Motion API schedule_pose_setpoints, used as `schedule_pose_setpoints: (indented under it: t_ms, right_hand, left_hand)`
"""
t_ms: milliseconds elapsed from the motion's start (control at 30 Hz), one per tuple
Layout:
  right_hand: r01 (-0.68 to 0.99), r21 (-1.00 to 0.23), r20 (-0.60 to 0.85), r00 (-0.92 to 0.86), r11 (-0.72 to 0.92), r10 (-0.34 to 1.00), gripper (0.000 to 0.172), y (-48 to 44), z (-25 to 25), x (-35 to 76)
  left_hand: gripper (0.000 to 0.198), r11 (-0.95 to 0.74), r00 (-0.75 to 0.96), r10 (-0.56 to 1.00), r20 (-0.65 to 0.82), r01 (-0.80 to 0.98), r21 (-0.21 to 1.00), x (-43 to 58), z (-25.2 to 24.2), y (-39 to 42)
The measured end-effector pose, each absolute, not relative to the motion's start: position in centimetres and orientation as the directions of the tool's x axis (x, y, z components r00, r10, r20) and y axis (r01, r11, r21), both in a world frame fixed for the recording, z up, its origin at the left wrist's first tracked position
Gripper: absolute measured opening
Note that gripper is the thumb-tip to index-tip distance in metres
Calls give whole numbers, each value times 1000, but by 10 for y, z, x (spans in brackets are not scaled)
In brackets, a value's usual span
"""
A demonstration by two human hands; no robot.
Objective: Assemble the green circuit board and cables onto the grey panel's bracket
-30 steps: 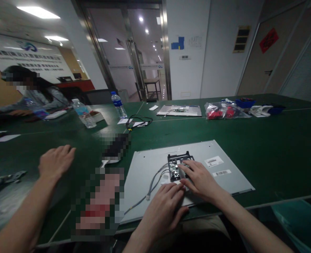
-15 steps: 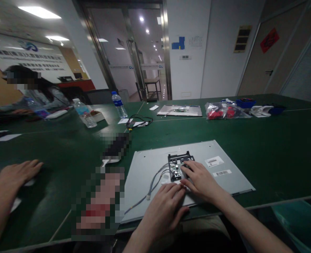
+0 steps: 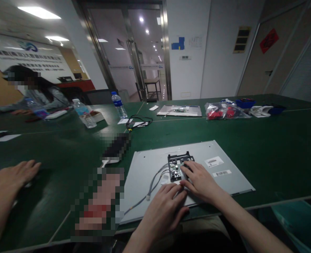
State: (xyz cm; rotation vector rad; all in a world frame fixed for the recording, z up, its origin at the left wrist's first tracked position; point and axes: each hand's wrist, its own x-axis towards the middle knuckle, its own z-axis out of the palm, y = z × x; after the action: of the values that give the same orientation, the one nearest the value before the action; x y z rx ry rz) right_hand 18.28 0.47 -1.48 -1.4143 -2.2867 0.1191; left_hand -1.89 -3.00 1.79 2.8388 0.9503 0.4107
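Observation:
A flat grey-white metal-backed panel (image 3: 150, 160) lies on the table in front of me, in the head view. On its middle sits a black plastic bracket (image 3: 188, 154) with a small green circuit board (image 3: 175, 170) in it. Grey cables (image 3: 152, 184) run from the board toward the panel's left edge. My right hand (image 3: 201, 181) is curled over the bracket's lower right part, fingers on top and thumb at its lower side. My left hand (image 3: 168, 203) rests near the panel's front edge, thumb apart from the fingers, fingertips close to my right thumb. Its palm is hidden.
A blurred-out phone-like thing (image 3: 115, 147) and a pixelated pinkish thing (image 3: 98, 200) lie left of the panel. Another person's hand (image 3: 19, 174) rests further left. Behind are bottles (image 3: 84, 113), a black cable (image 3: 139, 121), another panel (image 3: 166, 110) and a plastic bag (image 3: 224, 111).
My hands and the panel stay almost in place. The other person's hand at the left has shifted slightly.

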Motion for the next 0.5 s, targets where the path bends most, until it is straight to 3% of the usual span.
schedule_pose_setpoints:
  t_ms: [500]
  right_hand:
    - [829,-299,326,-377,473,867,49,5,-14,182]
  left_hand:
    - [33,-802,779,597,194,571,175,-19,15,-30]
